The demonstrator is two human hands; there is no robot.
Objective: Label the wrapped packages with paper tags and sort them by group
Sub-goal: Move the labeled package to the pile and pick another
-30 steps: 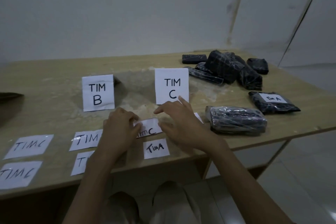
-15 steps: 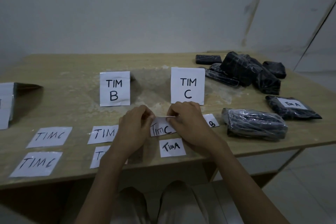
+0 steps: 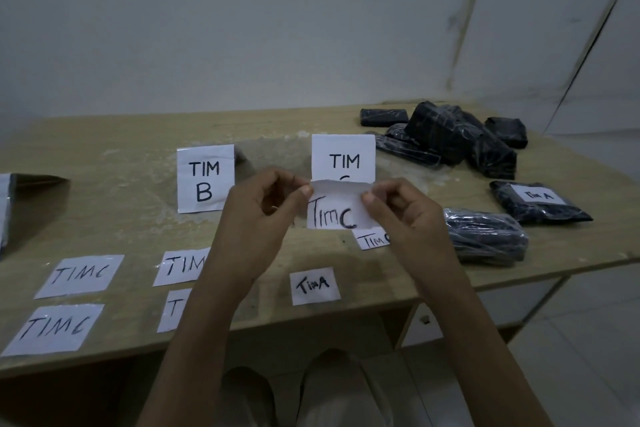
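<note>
Left hand (image 3: 254,218) and right hand (image 3: 403,215) fingers pinch the "TimC" tag (image 3: 336,210) above the table (image 3: 114,191).

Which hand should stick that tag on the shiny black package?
Probably the right hand. It pinches the tag's right edge and sits just beside the unlabelled package. The left hand, pinching the other edge, would have to cross over.

white "timc" tag (image 3: 337,210) held above the table's front edge; black wrapped packages (image 3: 450,139) heaped at its far right corner.
</note>
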